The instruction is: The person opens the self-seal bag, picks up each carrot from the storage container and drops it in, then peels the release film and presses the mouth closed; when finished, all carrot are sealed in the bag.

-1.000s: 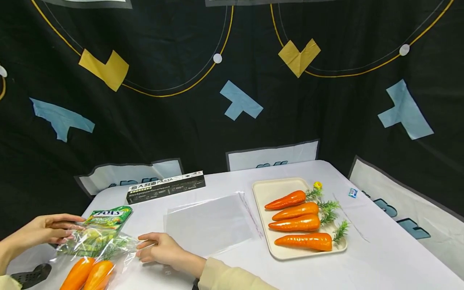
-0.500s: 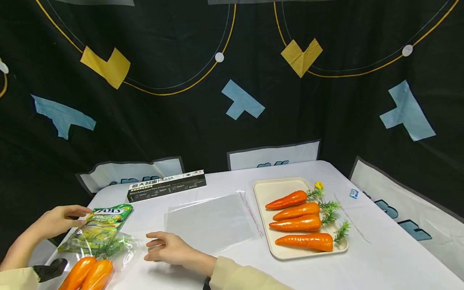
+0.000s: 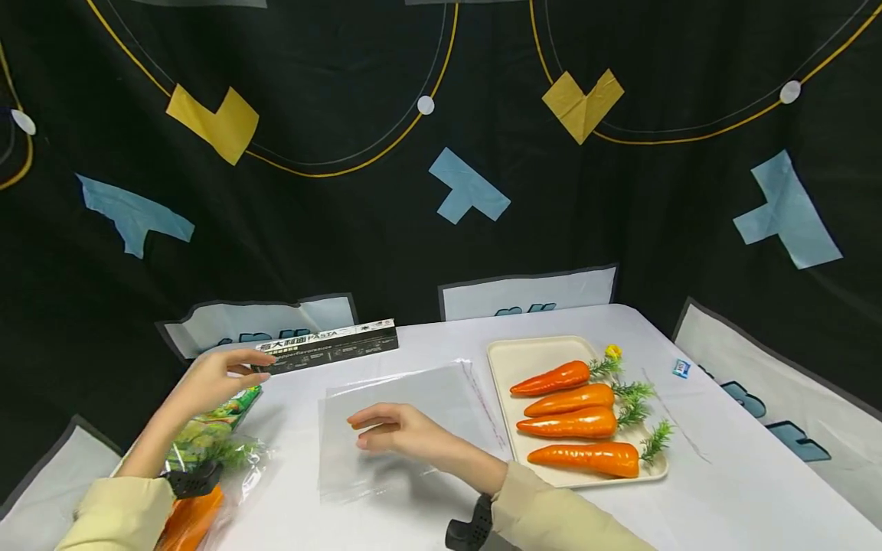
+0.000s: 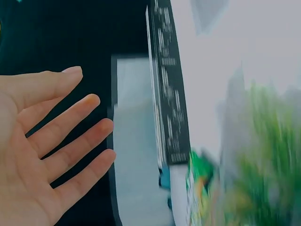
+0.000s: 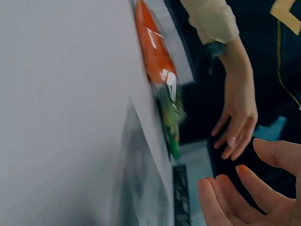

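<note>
My left hand [image 3: 213,383] is raised near the black pasta box [image 3: 344,346], its fingers loose and holding nothing. Below that arm lie a green printed packet [image 3: 234,413] and a clear bag with orange carrots [image 3: 193,516] inside, partly hidden by the sleeve and wristband. In the left wrist view, the box [image 4: 171,94] stands beyond the spread fingers. My right hand [image 3: 406,432] hovers with relaxed fingers over flat clear plastic bags [image 3: 420,383]. In the right wrist view, the bagged carrot [image 5: 155,52] lies across the table, with my left hand [image 5: 240,117] beyond it.
A cream tray [image 3: 506,356] at the right holds several carrots [image 3: 579,425] with green tops. Past it lie a yellow flower-like piece [image 3: 613,351] and a small blue packet [image 3: 681,369]. A black cloth with coloured shapes hangs behind the white table [image 3: 723,474].
My left hand has left the bag of carrots and risen up and right toward the pasta box. The right hand has moved right from beside that bag to above the flat bags.
</note>
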{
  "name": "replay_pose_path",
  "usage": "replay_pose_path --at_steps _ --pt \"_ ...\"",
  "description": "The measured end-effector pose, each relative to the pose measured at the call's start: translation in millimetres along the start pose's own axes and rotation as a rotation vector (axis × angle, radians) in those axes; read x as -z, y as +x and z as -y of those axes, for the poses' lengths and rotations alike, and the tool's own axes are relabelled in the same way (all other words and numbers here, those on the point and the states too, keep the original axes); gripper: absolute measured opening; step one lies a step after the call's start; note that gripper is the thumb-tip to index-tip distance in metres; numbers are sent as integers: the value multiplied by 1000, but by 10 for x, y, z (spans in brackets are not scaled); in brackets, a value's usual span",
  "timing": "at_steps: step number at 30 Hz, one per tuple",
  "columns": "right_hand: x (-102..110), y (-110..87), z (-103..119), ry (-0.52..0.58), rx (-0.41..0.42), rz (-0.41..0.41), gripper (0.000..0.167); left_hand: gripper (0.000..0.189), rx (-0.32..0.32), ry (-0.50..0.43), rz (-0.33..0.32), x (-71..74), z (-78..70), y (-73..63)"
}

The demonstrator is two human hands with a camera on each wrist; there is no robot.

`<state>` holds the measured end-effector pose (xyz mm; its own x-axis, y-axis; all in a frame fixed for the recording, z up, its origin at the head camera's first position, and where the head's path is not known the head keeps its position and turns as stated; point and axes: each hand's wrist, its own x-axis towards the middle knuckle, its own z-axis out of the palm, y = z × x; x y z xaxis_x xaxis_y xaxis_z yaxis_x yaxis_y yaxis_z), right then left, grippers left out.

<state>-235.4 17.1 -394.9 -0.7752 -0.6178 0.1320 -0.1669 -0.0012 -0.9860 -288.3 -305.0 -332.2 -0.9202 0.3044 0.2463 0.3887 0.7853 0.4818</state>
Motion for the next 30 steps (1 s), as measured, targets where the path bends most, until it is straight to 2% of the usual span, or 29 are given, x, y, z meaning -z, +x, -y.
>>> replay_pose_path --at_steps 5,10,13,16,21,26,30 --pt "338 -156 65 -180 38 -43 33 28 -10 1 6 -216 -280 126" --pt "691 -326 86 -414 69 -105 28 24 -121 -82 24 -496 -459 233" --pt "884 -423 78 -511 96 -151 25 24 -157 -99 42 -700 -559 285" --pt "1052 -503 61 -560 101 -208 23 23 -164 -68 61 -921 -692 332" --pt "1280 -584 16 -609 90 -274 23 22 -122 40 82 -1263 -972 403" --pt "1436 -648 -43 -640 73 -290 22 21 -102 82 86 -1538 -1209 446" --pt "1526 -672 -96 -622 29 -292 23 31 -87 134 94 -1729 -1322 458"
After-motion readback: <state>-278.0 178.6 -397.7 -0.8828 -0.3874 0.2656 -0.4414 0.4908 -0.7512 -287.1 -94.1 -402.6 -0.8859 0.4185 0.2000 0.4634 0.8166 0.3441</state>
